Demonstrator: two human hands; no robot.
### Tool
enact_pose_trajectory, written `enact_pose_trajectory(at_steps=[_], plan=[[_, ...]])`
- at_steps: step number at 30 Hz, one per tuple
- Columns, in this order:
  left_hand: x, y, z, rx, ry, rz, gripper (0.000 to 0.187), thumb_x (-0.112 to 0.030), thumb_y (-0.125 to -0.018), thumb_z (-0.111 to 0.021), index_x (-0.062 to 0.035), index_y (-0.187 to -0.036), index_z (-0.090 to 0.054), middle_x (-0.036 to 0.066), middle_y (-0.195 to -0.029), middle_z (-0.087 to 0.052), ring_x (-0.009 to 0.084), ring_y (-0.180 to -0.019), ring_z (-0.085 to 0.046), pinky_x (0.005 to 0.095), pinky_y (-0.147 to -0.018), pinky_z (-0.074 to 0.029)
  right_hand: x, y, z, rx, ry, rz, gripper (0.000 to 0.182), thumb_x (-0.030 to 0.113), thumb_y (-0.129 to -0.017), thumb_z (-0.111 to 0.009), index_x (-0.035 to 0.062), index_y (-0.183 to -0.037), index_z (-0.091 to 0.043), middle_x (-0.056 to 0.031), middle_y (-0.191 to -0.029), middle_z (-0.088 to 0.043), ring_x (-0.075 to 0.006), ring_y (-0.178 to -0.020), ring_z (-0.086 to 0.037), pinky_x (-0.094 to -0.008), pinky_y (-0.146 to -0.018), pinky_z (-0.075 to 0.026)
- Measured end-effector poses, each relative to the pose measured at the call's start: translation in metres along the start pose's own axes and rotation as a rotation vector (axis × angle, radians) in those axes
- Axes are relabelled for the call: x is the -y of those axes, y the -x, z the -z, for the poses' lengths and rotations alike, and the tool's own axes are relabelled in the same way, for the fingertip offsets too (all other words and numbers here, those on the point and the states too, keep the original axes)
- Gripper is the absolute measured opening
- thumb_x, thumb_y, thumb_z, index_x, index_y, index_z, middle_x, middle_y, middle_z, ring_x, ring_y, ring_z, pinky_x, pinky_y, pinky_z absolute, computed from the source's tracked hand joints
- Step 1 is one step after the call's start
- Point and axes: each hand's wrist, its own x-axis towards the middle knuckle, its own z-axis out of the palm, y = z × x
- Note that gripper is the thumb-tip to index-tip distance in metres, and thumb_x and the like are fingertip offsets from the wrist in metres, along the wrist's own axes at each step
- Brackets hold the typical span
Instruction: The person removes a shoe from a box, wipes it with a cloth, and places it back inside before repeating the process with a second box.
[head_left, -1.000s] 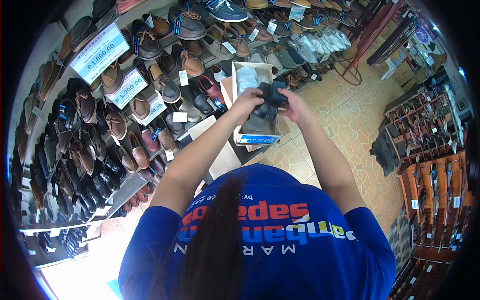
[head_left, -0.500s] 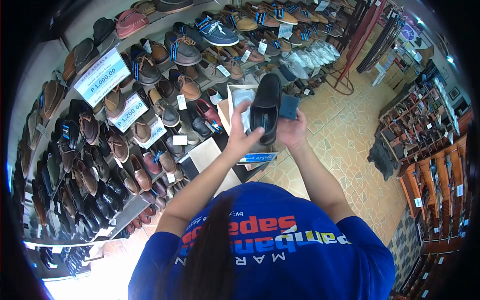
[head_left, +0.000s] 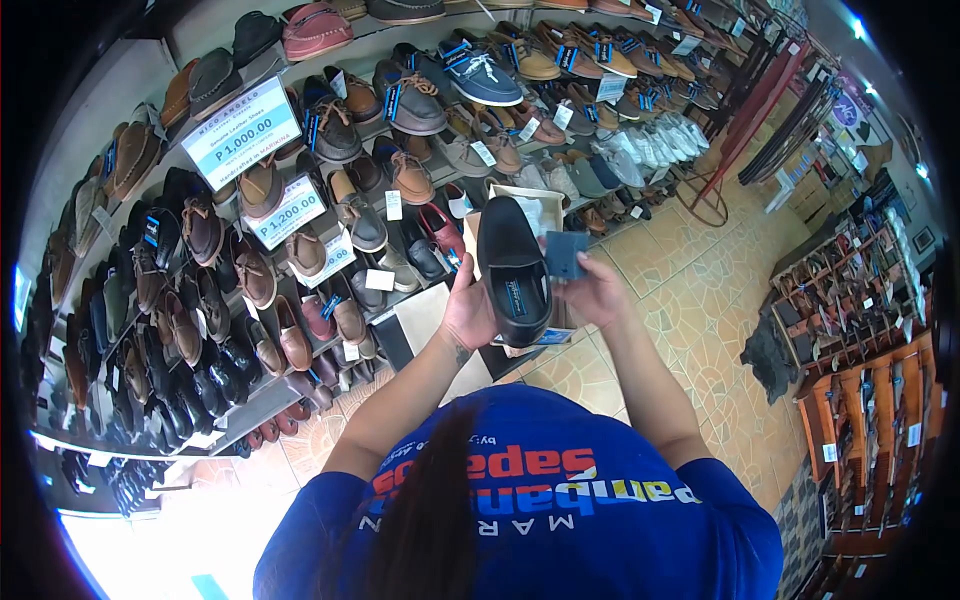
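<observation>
A black slip-on shoe [head_left: 510, 235] rests in my left hand [head_left: 468, 312], toe pointing away and the inside of the heel facing up with a blue label on the insole. The palm is under its left side and the thumb stands up alongside. My right hand [head_left: 597, 288] pinches a dark blue, square, flat pad [head_left: 567, 255] by its right edge, close to the shoe's right side. Behind the shoe is an open shoebox [head_left: 478, 232] with white tissue paper [head_left: 540, 212] inside, partly hidden by the shoe and the pad.
Racks of shoes fill the left and far side, with price signs [head_left: 241, 133] on them. A pale box lid [head_left: 425, 325] lies left of my forearm. Belts [head_left: 750, 110] hang at the far right. Wooden display racks [head_left: 870, 400] stand on the tiled floor [head_left: 690, 330] at right.
The shoe has come nearer to me and turned to show more of its insole. My left hand has shifted from gripping over its side to supporting it; the pad has moved lower and slightly left.
</observation>
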Motion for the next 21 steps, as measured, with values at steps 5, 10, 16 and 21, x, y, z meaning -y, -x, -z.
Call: enact_pose_trajectory(at_steps=[5,10,16,21], plan=[[-0.004,0.001,0.016,-0.065,-0.005,0.046,0.072,-0.065,-0.084,-0.033,-0.0105,-0.13,-0.04,0.011,-0.128,-0.048,0.0263,-0.114,-0.049,0.0447,-0.098,-0.037,0.022,-0.003,0.001,-0.117,0.325,0.177,0.031,0.01,-0.081,-0.059,-0.0031,-0.109,-0.054,-0.0085,-0.102,-0.061,-0.0139,-0.091,-0.058,-0.0297,-0.084,-0.043],[-0.007,0.005,0.004,-0.204,-0.146,0.045,0.075,-0.067,-0.084,-0.028,-0.0103,-0.13,-0.04,0.011,-0.127,-0.049,0.0257,-0.111,-0.052,0.0428,-0.094,-0.041,0.023,-0.004,-0.024,-0.4,0.699,0.441,0.032,0.01,-0.077,-0.067,0.0018,-0.105,-0.056,-0.0049,-0.097,-0.06,-0.0104,-0.087,-0.056,-0.0265,-0.079,-0.042],[-0.01,0.0,-0.018,-0.311,-0.303,-0.15,0.075,-0.066,-0.085,-0.025,-0.0059,-0.129,-0.037,0.013,-0.121,-0.051,0.0254,-0.107,-0.054,0.0412,-0.092,-0.044,-0.015,0.018,-0.068,-0.009,1.836,0.769,0.015,0.012,-0.065,-0.071,0.0098,-0.078,-0.064,-0.0031,-0.073,-0.062,-0.0178,-0.068,-0.058,-0.0308,-0.064,-0.043],[-0.002,-0.006,-0.017,-0.333,-0.471,-0.294,0.071,-0.06,-0.089,-0.025,-0.0011,-0.127,-0.038,0.013,-0.117,-0.053,0.0221,-0.104,-0.055,0.0349,-0.092,-0.043,-0.035,-0.006,-0.056,-0.286,1.895,0.901,0.007,0.014,-0.066,-0.068,0.0087,-0.065,-0.063,-0.0058,-0.059,-0.059,-0.0251,-0.056,-0.056,-0.0365,-0.057,-0.042]])
